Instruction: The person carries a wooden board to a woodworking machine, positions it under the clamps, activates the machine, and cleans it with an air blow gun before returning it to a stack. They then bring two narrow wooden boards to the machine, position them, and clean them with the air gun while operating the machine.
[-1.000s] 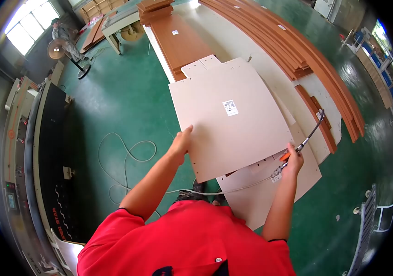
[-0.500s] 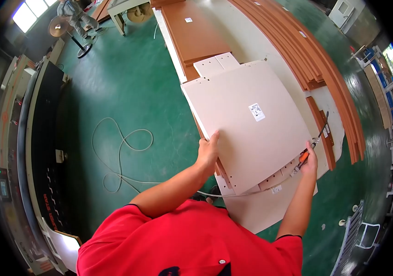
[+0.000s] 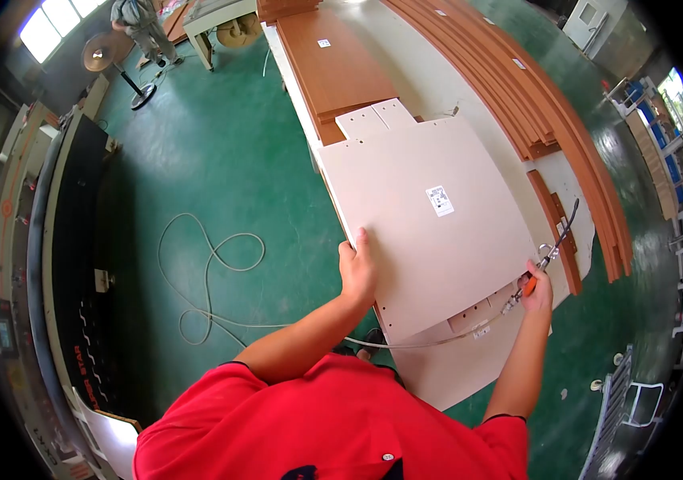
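A large pale panel (image 3: 429,232) with a white label lies on top of other pale boards. My left hand (image 3: 357,268) grips its left edge, thumb on top and the other fingers hidden below. At the panel's lower right corner, my right hand (image 3: 537,290) is closed round an air blow gun (image 3: 530,286) with an orange part and a dark nozzle pointing up and right. A thin hose (image 3: 421,345) runs from the gun across the lower boards to the left.
Brown boards (image 3: 341,64) lie beyond the panel, and long brown strips (image 3: 509,96) are stacked at the right. A black machine (image 3: 77,264) stands on the left. Far back are a fan (image 3: 100,53) and a person (image 3: 140,24). A wheeled trolley (image 3: 609,416) is at lower right.
The panel has shifted from its tilted position onto the stack, lining up more with the boards beneath. Both hands moved right with it, still holding the panel edge and the air gun.
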Demonstrator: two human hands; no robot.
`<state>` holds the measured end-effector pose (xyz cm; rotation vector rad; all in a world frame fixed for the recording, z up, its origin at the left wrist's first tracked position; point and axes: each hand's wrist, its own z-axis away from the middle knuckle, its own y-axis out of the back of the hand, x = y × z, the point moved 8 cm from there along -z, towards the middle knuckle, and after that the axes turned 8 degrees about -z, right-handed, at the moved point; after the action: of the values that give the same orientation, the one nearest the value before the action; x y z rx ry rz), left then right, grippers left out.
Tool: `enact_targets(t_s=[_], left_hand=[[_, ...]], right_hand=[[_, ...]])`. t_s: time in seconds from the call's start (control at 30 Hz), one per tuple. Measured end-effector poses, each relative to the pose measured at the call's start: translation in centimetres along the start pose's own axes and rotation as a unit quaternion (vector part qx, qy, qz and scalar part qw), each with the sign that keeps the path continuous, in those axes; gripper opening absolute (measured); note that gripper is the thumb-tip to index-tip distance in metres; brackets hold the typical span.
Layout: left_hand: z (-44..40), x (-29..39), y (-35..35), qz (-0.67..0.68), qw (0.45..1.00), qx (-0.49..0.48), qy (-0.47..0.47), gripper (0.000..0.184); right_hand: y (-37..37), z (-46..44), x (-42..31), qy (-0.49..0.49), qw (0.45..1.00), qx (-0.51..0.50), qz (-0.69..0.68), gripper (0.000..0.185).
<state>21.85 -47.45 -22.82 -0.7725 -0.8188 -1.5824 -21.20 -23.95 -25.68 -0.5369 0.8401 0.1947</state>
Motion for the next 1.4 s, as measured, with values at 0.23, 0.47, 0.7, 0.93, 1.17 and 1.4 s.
enact_targets(t_s=[0.23,0.47,0.7,0.93,1.17,1.4], left_hand=[[2.7,0.1,2.9,-0.041,0.997,-0.046,-0.038,0.058],[9.2,1.3,0.7,-0.025,0.974,-0.169,-0.148,0.051],[19.7,-0.4,-4.9,-0.065,0.934,-0.292,-0.197,0.05],[31.3,-8.7,-10.7,-0.156,0.904,-0.358,-0.172,0.051],[37.1,-18.4,-14.9,-0.192,0.908,-0.348,-0.131,0.053],[36.3,-26.1,-14.0,-0.202,0.941,-0.258,-0.086,0.057]], right_hand=[[1.2,13.1,1.7,0.108,0.983,0.13,-0.07,0.014],[10.8,24.3,6.6,0.134,0.97,0.128,-0.157,0.017],[23.4,34.4,8.6,0.225,0.945,0.135,-0.196,0.016],[37.4,42.4,11.5,0.224,0.923,0.181,-0.257,0.014],[47.3,48.2,14.0,0.17,0.907,0.285,-0.26,0.013],[54.3,46.2,15.3,0.106,0.923,0.298,-0.222,0.023]])
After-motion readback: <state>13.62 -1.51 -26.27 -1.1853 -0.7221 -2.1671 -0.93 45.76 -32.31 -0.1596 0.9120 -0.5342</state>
